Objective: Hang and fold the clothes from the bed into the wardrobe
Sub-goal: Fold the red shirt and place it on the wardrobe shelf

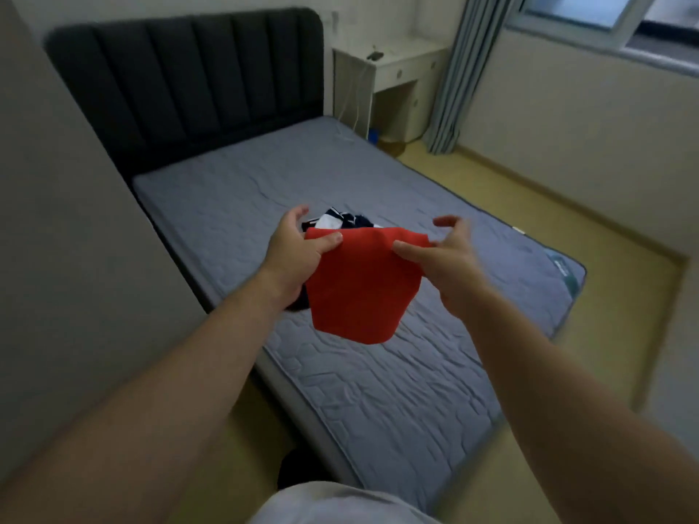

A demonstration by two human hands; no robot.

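A red garment point(363, 293) is held up in the air over the near half of a bed, above a grey quilted mattress point(397, 372). Its top edge is stretched between two bare hands and the rest hangs down in a soft, rounded flap.

The left hand point(293, 255) grips the left top corner, with the thumb pressed on the front of the cloth and the fingers curled behind it. The right hand point(450, 259) pinches the right top corner under the thumb, while its other fingers are spread and lifted clear.

Just beyond the hands, a small heap of navy and white clothes point(340, 220) lies on the mattress. A dark padded headboard point(189, 77) stands at the far left. A white desk point(397, 66), a grey curtain point(454, 70) and a window point(605, 17) are seen at the far right. No wardrobe can be clearly made out.

The garment is judged to be light, limp and thin. It is likely to sag and crumple unless held by two corners or along a seam. A light pinch at the edges should be enough, and little risk of slipping or damage is expected.
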